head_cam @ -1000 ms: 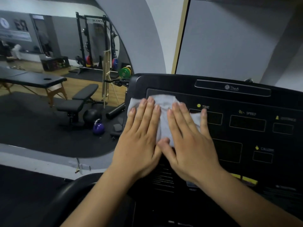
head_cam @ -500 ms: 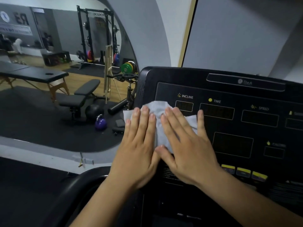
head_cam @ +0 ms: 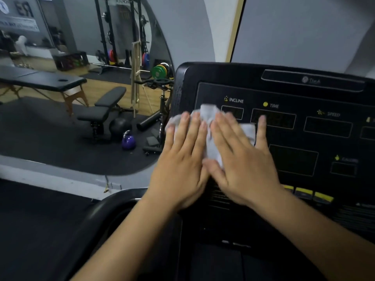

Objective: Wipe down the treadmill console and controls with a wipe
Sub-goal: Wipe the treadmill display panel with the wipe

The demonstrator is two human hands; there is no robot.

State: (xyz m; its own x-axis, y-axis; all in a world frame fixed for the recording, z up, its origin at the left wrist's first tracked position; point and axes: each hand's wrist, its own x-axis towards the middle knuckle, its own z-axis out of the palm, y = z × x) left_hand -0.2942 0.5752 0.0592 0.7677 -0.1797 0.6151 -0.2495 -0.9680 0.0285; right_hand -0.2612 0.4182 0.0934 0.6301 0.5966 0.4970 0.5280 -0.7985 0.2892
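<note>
Two flat, open hands, left hand (head_cam: 180, 165) and right hand (head_cam: 243, 165), pressed one grey wipe (head_cam: 211, 142) against the treadmill console (head_cam: 304, 138), just below its INCLINE label (head_cam: 235, 100); three yellow buttons (head_cam: 308, 194) sat lower right.

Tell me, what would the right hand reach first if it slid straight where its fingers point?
Probably the small INCLINE window, just beyond the fingertips of the right hand, which lies flat on the wipe. Its little finger lies on the TIME window.

wipe (head_cam: 208, 112) mostly covered; console (head_cam: 284, 92) cut off at right edge; calories label (head_cam: 350, 160) blurred.
</note>
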